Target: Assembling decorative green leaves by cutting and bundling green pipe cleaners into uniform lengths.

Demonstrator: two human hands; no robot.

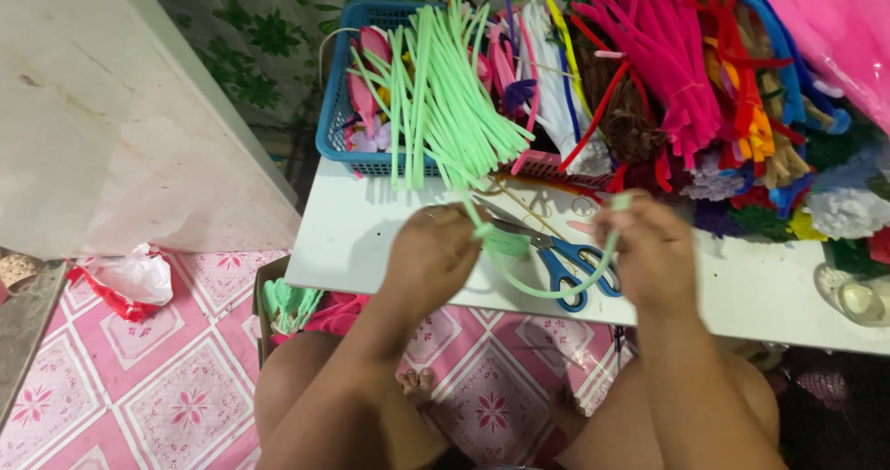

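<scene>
My left hand [428,257] and right hand [652,252] pinch the ends of a green pipe cleaner [547,289], fingers closed, above the counter [742,294]. I judge steady tension keeps the curl tight near the scissors [570,261].

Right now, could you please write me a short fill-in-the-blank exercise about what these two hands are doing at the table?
1. Both hands bend a fuzzy pale ___ pipe cleaner into a loop.
2. Beneath that loop lie metal scissors with ___ plastic handles.
3. The bundle of pale green stems leans out of a blue plastic ___.
4. The scissors rest on a ___ table.

Missing words: green; blue; basket; white
</scene>
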